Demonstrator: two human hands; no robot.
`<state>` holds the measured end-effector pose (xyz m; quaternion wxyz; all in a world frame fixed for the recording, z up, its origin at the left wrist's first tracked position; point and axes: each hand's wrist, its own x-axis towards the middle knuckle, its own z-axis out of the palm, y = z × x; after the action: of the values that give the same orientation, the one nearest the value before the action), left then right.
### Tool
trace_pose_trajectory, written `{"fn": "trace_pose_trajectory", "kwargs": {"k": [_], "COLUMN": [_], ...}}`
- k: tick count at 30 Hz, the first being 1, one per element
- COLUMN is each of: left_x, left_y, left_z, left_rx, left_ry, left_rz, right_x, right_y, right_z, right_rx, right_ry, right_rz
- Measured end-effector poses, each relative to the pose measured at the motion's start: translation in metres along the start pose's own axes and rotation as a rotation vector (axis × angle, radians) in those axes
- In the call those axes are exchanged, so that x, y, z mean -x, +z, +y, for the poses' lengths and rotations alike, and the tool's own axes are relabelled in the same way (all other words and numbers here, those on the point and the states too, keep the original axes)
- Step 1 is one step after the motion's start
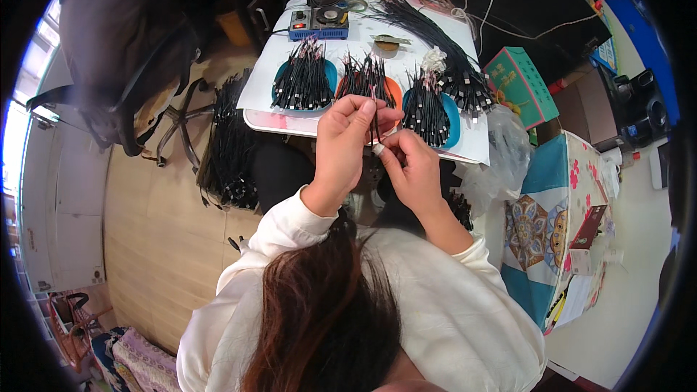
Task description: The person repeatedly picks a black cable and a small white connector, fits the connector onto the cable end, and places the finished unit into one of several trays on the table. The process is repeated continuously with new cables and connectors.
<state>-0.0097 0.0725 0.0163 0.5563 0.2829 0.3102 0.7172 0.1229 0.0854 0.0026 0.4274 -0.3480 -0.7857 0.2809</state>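
Between thumb and fingers, my left hand (346, 136) pinches a thin black cable (374, 125) near its stripped, pinkish wire ends. Lower on the same cable, my right hand (408, 166) grips it, with white tape or wrap around the thumb tip. Both hands are in front of the table's near edge. Just beyond them sits an orange tray (393, 90) of short black cables, partly hidden by my left hand. A blue tray (331, 73) to its left and another blue tray (452, 120) to its right hold more black cables with metal plug ends.
A blue soldering pot (318, 31) with a lit red switch stands at the table's (256, 84) back left. Long black cables (435, 27) drape along the right side. A plastic bag (503, 152) hangs by a green box (520, 87). Cable bundles (231, 147) lie beside an office chair (179, 120).
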Motion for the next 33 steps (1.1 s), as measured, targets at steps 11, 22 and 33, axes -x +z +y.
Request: {"fn": "trace_pose_trajectory", "kwargs": {"k": [11, 22, 33], "left_x": [0.018, 0.020, 0.020], "left_y": [0.008, 0.005, -0.007], "left_z": [0.005, 0.005, 0.003], "left_rx": [-0.104, -0.047, 0.153], "left_ry": [-0.035, -0.002, -0.192], "left_rz": [-0.171, -0.088, -0.172], "right_x": [-0.031, -0.032, -0.034], "right_y": [-0.042, -0.031, -0.031], "right_z": [-0.004, -0.013, -0.012], "right_rx": [-0.693, -0.722, -0.443], "right_ry": [0.186, 0.168, -0.050], "right_rz": [-0.090, -0.039, -0.001]}}
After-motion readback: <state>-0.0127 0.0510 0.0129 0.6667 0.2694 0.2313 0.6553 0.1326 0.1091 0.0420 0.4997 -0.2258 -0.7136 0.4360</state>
